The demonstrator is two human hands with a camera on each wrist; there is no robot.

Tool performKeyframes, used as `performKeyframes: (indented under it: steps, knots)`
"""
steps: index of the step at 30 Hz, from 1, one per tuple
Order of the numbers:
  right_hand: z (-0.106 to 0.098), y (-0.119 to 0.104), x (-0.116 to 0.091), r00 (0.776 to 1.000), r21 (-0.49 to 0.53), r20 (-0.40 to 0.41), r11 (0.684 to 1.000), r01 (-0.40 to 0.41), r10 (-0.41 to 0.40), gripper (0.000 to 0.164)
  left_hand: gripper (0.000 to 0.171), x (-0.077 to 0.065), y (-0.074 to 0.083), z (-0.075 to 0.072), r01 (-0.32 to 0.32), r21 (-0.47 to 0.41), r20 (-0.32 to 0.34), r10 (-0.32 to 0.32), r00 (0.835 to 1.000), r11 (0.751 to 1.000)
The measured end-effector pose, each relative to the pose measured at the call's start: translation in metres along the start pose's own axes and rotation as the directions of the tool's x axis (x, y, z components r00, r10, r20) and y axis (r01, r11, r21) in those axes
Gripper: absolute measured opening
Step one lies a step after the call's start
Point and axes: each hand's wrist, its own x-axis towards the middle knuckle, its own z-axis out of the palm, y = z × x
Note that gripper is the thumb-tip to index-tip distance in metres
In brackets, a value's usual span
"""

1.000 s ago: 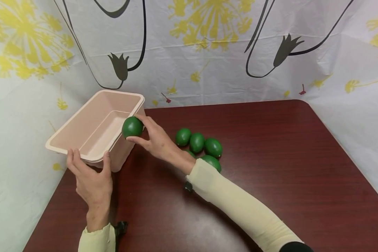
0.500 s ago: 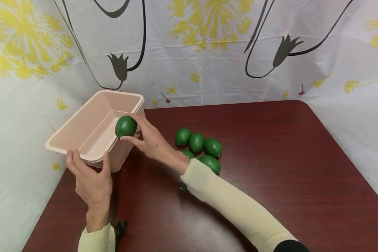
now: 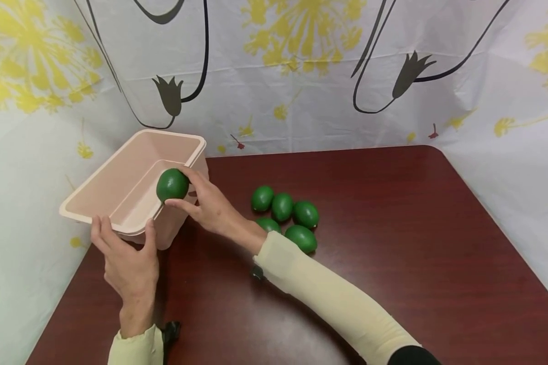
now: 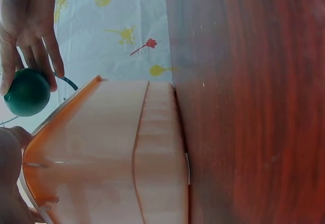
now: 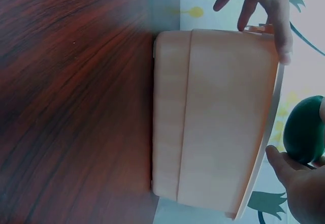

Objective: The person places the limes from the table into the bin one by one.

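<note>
My right hand (image 3: pixel 214 207) holds a glossy green lime (image 3: pixel 171 184) between thumb and fingers, over the right rim of a pale pink plastic basin (image 3: pixel 175 223). The visible inside of the basin shows no limes. With its fingers over the front rim and its thumb at the near right corner, my left hand (image 3: pixel 131 268) grips the basin. In the right wrist view the held lime (image 5: pixel 304 130) is just above the rim. Several more limes (image 3: pixel 282 207) lie grouped on the table to the right of the basin, one partly behind my right forearm.
The dark red wooden table (image 3: pixel 383 203) reaches back to a white sheet (image 3: pixel 310 116) with yellow and grey flower prints. That sheet also hangs close along the left of the basin. My right sleeve (image 3: pixel 329 289) crosses the table in front of the loose limes.
My right hand has carried the lime leftward, from outside the basin's right rim to over it. The left hand keeps its place on the rim. The view has shifted slightly.
</note>
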Motion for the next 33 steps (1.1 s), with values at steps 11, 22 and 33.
performKeyframes:
  steps: [11, 22, 33]
  knots:
    - [0.008, -0.002, 0.004, 1.0, 0.041, 0.024, 0.999, -0.011, 0.01, 0.072, 0.086, 0.003, 0.0, 0.0, -0.021, 0.014, 0.008, 0.021, 1.0, 1.0]
    - [0.013, 0.002, 0.007, 1.0, 0.05, 0.01, 0.999, 0.002, -0.002, 0.07, 0.086, 0.003, 0.001, 0.002, -0.027, 0.021, 0.008, 0.026, 1.0, 0.999]
    - [0.022, 0.002, 0.013, 1.0, 0.082, 0.012, 0.997, 0.007, -0.008, 0.067, 0.085, 0.001, -0.001, 0.0, -0.03, 0.029, -0.01, 0.03, 0.999, 0.999]
